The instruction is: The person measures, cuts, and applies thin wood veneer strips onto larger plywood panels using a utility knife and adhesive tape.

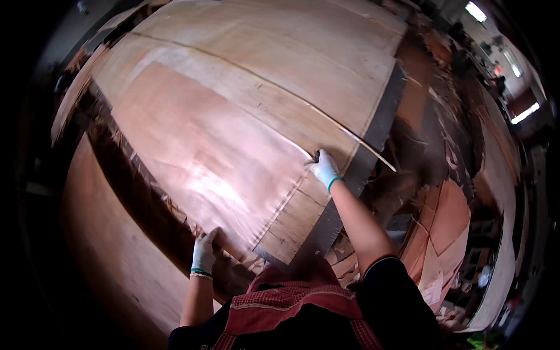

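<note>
A thin pinkish wood veneer sheet [198,146] lies over a larger, paler wood sheet [291,55]. My left hand [203,253], in a white glove with a green cuff, has its fingers closed at the pink sheet's near left edge. At that sheet's right corner is my right hand [324,169], gloved the same way. Its fingers are closed around a small dark object [317,156], too small to name. A long thin strip [332,119] of wood runs diagonally across the paler sheet and sticks out past its right edge.
A dark grey board [382,111] shows beneath the sheets along the right. Another wood stack [111,251] stands at the left, across a gap with torn scraps. Broken veneer pieces [443,221] and more scraps are piled on the right.
</note>
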`<state>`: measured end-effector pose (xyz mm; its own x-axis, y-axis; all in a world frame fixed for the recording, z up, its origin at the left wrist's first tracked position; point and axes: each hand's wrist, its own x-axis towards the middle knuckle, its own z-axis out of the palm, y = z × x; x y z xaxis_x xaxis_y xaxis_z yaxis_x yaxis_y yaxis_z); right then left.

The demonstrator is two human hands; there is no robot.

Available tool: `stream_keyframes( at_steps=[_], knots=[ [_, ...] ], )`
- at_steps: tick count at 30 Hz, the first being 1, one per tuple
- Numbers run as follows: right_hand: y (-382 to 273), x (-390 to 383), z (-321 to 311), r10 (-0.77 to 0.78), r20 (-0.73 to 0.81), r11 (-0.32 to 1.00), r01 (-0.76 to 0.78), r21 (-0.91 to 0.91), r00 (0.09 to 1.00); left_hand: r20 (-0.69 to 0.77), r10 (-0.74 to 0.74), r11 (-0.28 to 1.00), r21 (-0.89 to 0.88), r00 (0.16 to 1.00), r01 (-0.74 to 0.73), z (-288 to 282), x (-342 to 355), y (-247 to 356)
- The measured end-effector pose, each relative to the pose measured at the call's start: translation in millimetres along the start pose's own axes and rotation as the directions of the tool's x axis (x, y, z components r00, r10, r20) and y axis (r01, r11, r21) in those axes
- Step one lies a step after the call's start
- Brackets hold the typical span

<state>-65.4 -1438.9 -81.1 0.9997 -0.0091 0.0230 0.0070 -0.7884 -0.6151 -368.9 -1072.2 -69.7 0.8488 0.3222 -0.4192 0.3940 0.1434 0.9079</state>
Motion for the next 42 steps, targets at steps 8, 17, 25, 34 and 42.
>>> stream_keyframes(
  at_steps=[8,17,25,34,42],
  knots=[
    [-172.1,47.0,-77.5,-0.167,0.444,0.841,-0.108,0.530,0.880,-0.111,0.032,0.808,-0.582,0.993,-0.091,-25.2,-6.5,105.0],
    [-70.0,107.1,-150.9,-0.100,0.340,0.730,-0.163,0.664,0.935,-0.305,0.215,0.928,-0.231,0.928,-0.291,88.9,-25.2,143.7],
    [58.3,62.9,-120.3,0.021,0.394,0.800,-0.252,0.544,0.919,-0.331,-0.089,0.947,-0.320,0.939,-0.023,161.5,-62.6,63.6],
    [136.8,39.7,-85.8,-0.103,0.194,0.832,-0.023,0.555,0.976,-0.388,-0.203,0.966,-0.229,0.899,0.119,172.8,-73.3,13.6],
    [97.8,48.6,-70.3,-0.058,0.303,0.795,-0.139,0.591,0.951,-0.491,-0.069,0.988,-0.155,0.869,-0.009,149.1,-42.9,8.3]
  ],
)
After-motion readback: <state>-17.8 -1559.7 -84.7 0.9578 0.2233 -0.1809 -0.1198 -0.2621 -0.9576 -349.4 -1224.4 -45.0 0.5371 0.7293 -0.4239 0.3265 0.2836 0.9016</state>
